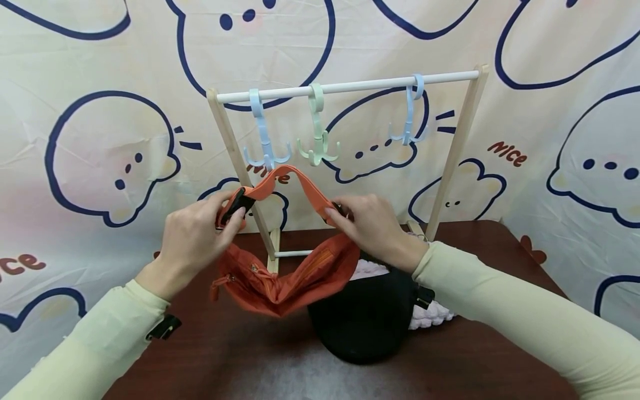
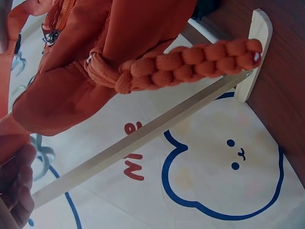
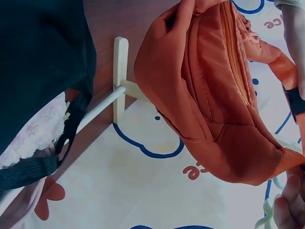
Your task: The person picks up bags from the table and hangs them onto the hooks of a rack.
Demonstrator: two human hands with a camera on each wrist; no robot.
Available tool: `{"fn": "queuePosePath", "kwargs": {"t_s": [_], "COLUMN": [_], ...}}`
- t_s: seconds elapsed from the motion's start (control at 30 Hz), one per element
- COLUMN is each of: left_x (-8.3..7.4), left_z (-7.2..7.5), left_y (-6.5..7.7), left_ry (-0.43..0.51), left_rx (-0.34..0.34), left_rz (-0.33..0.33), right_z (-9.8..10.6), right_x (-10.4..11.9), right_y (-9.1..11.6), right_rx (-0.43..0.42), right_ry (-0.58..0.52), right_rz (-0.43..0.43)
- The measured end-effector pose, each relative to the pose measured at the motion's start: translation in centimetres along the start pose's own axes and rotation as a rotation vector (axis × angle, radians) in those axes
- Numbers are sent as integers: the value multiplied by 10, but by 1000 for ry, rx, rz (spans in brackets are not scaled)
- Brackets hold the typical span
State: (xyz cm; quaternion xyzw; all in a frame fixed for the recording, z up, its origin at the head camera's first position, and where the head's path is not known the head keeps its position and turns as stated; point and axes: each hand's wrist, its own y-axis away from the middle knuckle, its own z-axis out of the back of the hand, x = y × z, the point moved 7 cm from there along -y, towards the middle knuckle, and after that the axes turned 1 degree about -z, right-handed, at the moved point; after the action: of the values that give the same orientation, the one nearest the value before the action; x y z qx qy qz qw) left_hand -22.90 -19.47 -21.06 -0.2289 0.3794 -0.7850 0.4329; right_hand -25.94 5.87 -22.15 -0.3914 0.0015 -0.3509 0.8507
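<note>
An orange waist bag (image 1: 295, 283) hangs in the air by its strap (image 1: 312, 191) between my two hands. My left hand (image 1: 192, 236) grips the strap at a black buckle (image 1: 239, 205). On the other side, my right hand (image 1: 375, 222) pinches the strap near a dark fitting, mostly covered by the fingers. Between the hands the strap arches up, close below a blue four-armed hook (image 1: 265, 141); whether they touch I cannot tell. A braided orange zipper pull (image 2: 190, 64) dangles from the bag in the left wrist view.
A white rod (image 1: 360, 86) on a wooden stand also carries a green hook (image 1: 317, 130) and another blue hook (image 1: 409, 119). On the brown table (image 1: 240, 355) lie a black bag (image 1: 365, 322) and a pale pink fluffy item (image 1: 432, 315), partly under it.
</note>
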Motion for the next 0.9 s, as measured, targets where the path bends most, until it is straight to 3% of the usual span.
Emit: {"fn": "queuePosePath", "kwargs": {"t_s": [0.43, 0.9], "left_x": [3, 8], "left_z": [11, 18], "left_y": [-9, -18], "left_ry": [-14, -9], "left_rx": [-63, -73], "left_rz": [-4, 28], "right_z": [2, 2], "right_x": [6, 9], "right_y": [-12, -21], "right_rx": [-11, -25], "right_ry": [12, 35], "right_rz": [0, 0]}}
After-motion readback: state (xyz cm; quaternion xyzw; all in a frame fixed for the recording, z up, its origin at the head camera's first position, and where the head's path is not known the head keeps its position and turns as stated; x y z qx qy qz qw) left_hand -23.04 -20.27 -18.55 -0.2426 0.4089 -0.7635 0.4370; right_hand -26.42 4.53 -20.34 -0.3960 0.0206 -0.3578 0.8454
